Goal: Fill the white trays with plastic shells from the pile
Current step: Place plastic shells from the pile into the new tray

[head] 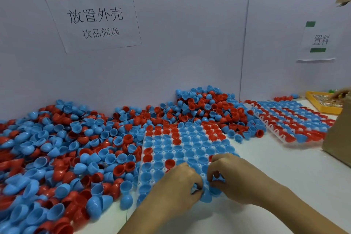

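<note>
Both hands meet over near edge of white plastic grid tray, its sockets mostly filled with blue and red shells. Left hand curled, fingertips pinching light blue plastic half-shell. Right hand curled, fingertips pinching neighbouring blue shell. Big loose pile of red and blue plastic shells just left of tray. Second filled white tray far right.
</note>
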`<act>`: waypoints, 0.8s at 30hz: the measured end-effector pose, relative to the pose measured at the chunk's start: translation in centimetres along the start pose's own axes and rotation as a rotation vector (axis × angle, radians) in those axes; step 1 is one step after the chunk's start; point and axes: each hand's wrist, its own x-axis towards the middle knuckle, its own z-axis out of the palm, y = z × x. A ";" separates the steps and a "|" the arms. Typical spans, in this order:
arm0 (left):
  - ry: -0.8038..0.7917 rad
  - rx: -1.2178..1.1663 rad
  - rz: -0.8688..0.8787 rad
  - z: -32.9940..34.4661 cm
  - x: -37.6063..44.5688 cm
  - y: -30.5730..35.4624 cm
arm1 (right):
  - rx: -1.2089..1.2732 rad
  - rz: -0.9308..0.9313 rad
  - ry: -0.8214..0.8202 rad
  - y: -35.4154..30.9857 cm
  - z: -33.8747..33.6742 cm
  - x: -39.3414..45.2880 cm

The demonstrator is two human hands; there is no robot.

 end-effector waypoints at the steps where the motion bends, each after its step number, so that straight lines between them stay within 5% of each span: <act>1: 0.006 -0.005 0.000 0.0 0.0 0.0 | 0.003 -0.001 -0.002 0.1 0.0 0.0; 11: 0.190 -0.171 -0.051 -2.8 -2.4 -1.8 | 0.081 -0.054 -0.017 -0.8 -0.7 -0.7; 18: -0.089 -0.062 -0.046 -4.1 -4.1 -2.6 | 0.068 -0.131 -0.131 -2.2 -0.6 -0.2; 24: -0.056 -0.064 0.035 -3.3 -3.4 -2.2 | 0.096 -0.107 -0.098 -2.1 -0.5 -0.2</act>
